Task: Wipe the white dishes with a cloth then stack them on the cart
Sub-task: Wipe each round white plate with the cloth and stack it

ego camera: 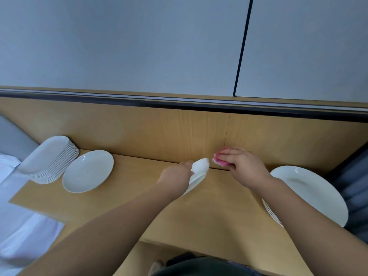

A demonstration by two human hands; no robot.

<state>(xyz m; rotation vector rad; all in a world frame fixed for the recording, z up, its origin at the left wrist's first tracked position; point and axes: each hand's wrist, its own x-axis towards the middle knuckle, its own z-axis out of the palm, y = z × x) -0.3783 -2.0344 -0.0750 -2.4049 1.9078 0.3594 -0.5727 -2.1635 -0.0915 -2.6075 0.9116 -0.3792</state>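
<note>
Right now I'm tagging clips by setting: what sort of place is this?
Likely a restaurant or canteen back area: a tall stack of white dishes, a second stack, a wooden counter.

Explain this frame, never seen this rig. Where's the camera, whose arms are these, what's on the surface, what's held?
There is no robot here. A person works with bare hands, and the single picture comes from a wide-angle camera worn on their head, looking forward and down. That is why both forearms reach in from the bottom edge.

The left hand grips a white dish, tilted up on edge. The right hand holds a pink cloth close beside the dish.

On the wooden top there is a left stack of white dishes, a lone dish next to it, and a right stack by the right forearm.
</note>
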